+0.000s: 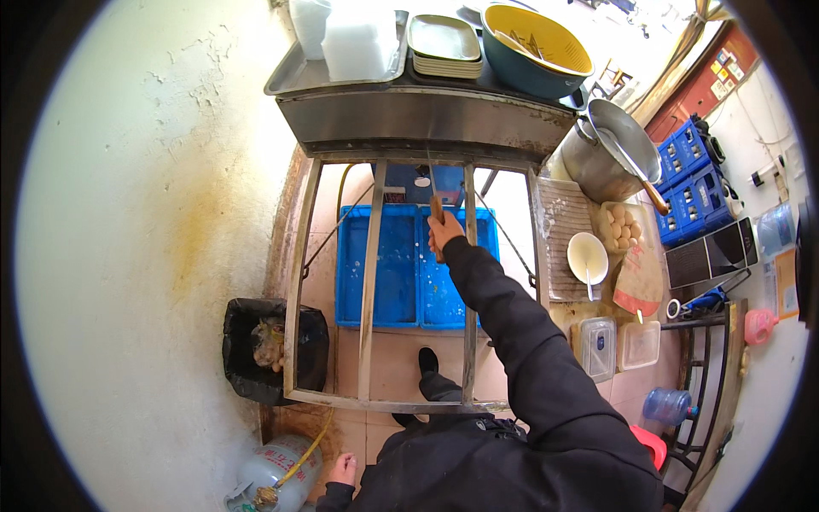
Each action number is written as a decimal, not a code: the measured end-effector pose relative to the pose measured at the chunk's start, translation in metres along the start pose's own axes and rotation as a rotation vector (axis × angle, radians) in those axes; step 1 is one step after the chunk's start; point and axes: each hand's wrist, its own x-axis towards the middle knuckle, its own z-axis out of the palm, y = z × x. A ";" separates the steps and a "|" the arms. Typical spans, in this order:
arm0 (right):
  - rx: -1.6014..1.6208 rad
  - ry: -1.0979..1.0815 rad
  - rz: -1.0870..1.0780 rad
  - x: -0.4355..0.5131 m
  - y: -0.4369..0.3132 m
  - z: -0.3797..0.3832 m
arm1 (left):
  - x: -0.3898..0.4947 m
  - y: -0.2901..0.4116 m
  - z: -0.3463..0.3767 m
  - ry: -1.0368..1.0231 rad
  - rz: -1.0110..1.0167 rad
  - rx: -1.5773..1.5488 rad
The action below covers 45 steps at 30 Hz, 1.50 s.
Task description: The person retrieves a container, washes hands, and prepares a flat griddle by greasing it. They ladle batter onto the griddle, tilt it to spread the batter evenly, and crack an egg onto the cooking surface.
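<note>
My right hand [445, 232] grips the wooden handle [437, 206] of a tool with a thin metal blade [431, 173]. Seen almost edge-on, the blade points away from me towards the steel front of a counter [422, 121]; whether it is a knife or a scraper I cannot tell. Beneath that hand lies an open metal frame [470, 269] of several bars. Two blue plastic trays [377, 275] show through it, lower down. Low at my left side, my left hand [344, 470] has its fingers curled, with nothing seen in it, close to a gas cylinder [281, 467].
On the counter are a tray [281, 75] with white containers, stacked dishes [446, 48] and a yellow colander [572, 48] in a basin. At right stand a large pot [595, 160], eggs [620, 225], a bowl [587, 253] and lidded boxes [598, 349]. A black-lined bin [240, 358] is at left.
</note>
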 end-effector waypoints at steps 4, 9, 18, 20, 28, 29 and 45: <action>-0.735 0.133 0.045 0.020 -0.005 -0.021 | 0.016 0.029 0.004 -0.041 0.075 0.031; -0.917 0.292 0.090 0.007 0.001 -0.037 | 0.028 0.045 0.010 -0.092 0.168 0.111; -0.943 0.225 0.127 -0.137 0.039 -0.047 | 0.029 0.010 -0.028 -0.103 0.343 0.202; -0.968 0.199 0.105 -0.191 0.063 -0.054 | 0.033 0.006 -0.039 -0.115 0.403 0.112; -1.044 0.113 0.129 -0.438 0.136 -0.085 | 0.049 0.037 -0.040 -0.098 0.273 -0.508; -1.054 0.126 0.150 -0.464 0.140 -0.088 | 0.048 0.046 -0.036 -0.076 0.252 -0.539; -0.738 0.042 0.355 -0.647 0.124 -0.108 | 0.036 0.063 0.025 -0.020 0.208 -0.805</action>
